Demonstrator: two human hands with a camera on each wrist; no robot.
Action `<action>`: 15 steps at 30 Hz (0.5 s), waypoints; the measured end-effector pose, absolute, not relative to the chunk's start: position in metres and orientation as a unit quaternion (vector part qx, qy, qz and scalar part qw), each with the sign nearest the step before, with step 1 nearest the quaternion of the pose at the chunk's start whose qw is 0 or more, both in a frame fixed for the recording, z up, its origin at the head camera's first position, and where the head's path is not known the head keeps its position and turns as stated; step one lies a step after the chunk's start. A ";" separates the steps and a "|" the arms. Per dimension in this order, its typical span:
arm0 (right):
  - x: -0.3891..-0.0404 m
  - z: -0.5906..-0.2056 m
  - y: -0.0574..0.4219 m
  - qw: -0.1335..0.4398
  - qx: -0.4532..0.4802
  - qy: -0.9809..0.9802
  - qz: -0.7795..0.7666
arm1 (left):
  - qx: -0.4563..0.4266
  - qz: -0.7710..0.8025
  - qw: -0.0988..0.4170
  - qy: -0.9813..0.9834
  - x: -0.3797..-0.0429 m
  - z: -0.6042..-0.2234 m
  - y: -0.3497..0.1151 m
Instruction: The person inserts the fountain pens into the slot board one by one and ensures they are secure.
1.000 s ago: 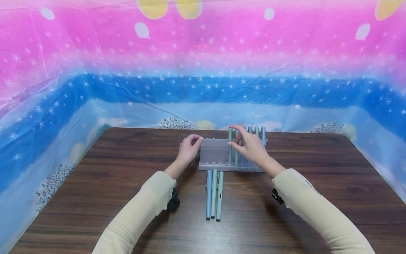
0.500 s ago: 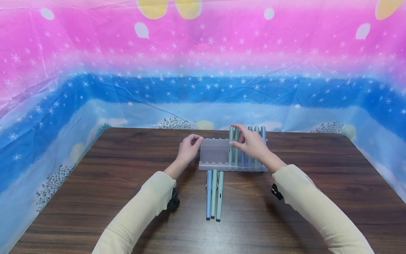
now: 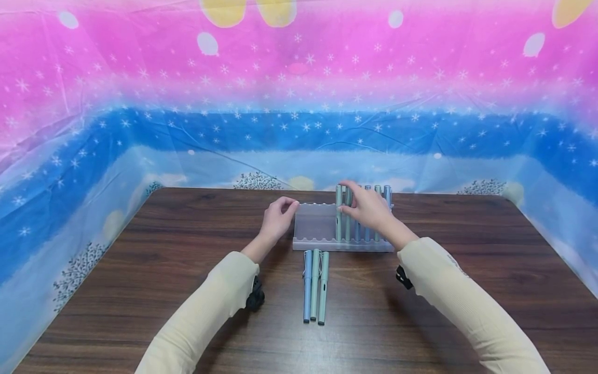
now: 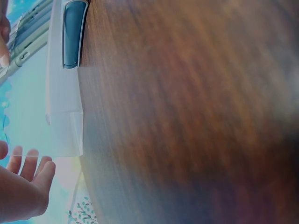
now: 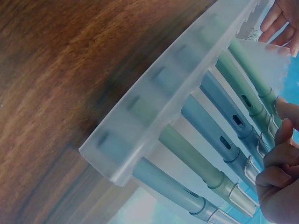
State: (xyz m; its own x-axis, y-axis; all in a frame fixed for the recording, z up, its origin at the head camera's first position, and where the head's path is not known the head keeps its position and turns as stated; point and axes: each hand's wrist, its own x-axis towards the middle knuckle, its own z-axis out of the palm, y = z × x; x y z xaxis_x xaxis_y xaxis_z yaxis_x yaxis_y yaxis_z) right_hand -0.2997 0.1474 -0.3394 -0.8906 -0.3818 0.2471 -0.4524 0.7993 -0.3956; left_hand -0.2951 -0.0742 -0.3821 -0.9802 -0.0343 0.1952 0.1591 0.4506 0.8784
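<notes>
A clear frosted pen rack [image 3: 315, 223] stands on the table with several green and blue pens upright in its right part. My left hand [image 3: 276, 218] pinches the rack's upper left corner, its fingers [image 4: 29, 164] showing behind the clear sheet in the left wrist view. My right hand [image 3: 371, 210] holds the leftmost green pen [image 3: 338, 223] near its cap between thumb and index finger. That pen's lower end sits in a notch. The other fingers curl in front of neighbouring pens, partly hiding them. In the right wrist view the pens' clips [image 5: 250, 167] show beside the hand [image 5: 280, 186].
In front of the rack lie a blue pen [image 3: 307, 288] and two green pens, one in the middle [image 3: 315, 285] and one on the right [image 3: 324, 291], side by side. The brown wooden table [image 3: 187, 239] ends at a patterned cloth [image 3: 299, 130] behind.
The right hand and the leftmost green pen's top shifted slightly right, then back left. The left hand, the rack and the pens lying on the table stay in place.
</notes>
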 end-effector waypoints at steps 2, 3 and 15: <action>-0.299 -0.339 0.147 0.076 0.220 -0.946 0.226 | -0.036 -0.521 0.092 -0.848 -0.295 -0.382 -0.074; -0.299 -0.339 0.147 0.075 0.220 -0.946 0.226 | -0.035 -0.520 0.092 -0.849 -0.295 -0.382 -0.074; -0.300 -0.339 0.148 0.073 0.223 -0.945 0.227 | -0.038 -0.517 0.096 -0.850 -0.295 -0.382 -0.074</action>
State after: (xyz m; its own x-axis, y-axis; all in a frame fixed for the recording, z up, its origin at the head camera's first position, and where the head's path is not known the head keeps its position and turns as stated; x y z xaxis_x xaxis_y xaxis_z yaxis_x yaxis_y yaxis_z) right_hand -0.2999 0.1476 -0.3394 -0.8897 -0.3888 0.2394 -0.4551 0.7972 -0.3967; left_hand -0.2945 -0.0743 -0.3820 -0.9787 -0.0353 0.2021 0.1631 0.4635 0.8709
